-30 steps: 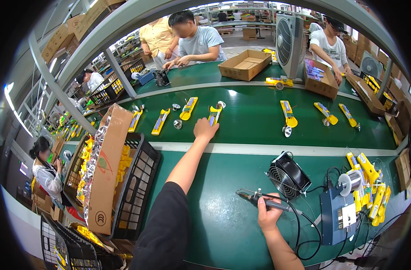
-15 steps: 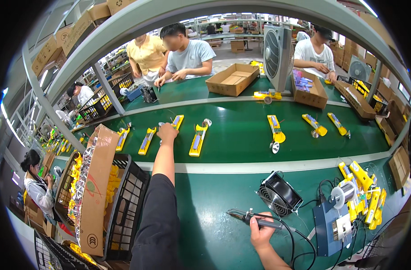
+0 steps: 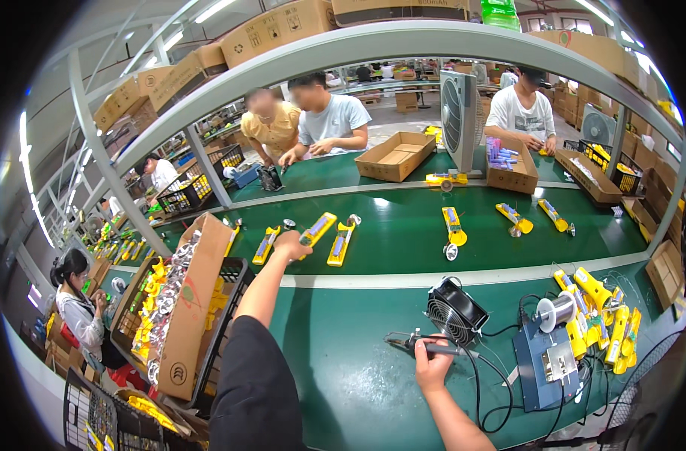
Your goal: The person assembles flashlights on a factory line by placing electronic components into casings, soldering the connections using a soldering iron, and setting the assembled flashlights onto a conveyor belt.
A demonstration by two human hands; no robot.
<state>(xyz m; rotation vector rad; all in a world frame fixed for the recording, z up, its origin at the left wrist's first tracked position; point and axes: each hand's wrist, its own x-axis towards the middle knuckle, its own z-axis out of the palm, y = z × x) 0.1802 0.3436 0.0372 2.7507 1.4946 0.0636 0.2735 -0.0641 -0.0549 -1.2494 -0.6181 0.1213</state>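
While the right hand is gripping a soldering iron, tip leftward, the left hand is meeting a yellow casing over the belt.
Its long axis is slanting away rightward; whether the fingers are pinching, I cannot tell. Seven casings are showing right of the carton, a wide belt stretch parting four from three; a pale rail is edging the near side.

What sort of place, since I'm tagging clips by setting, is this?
Likely an electronics factory: yellow flashlight bodies lie along a green conveyor belt, and the right hand holds a soldering iron.
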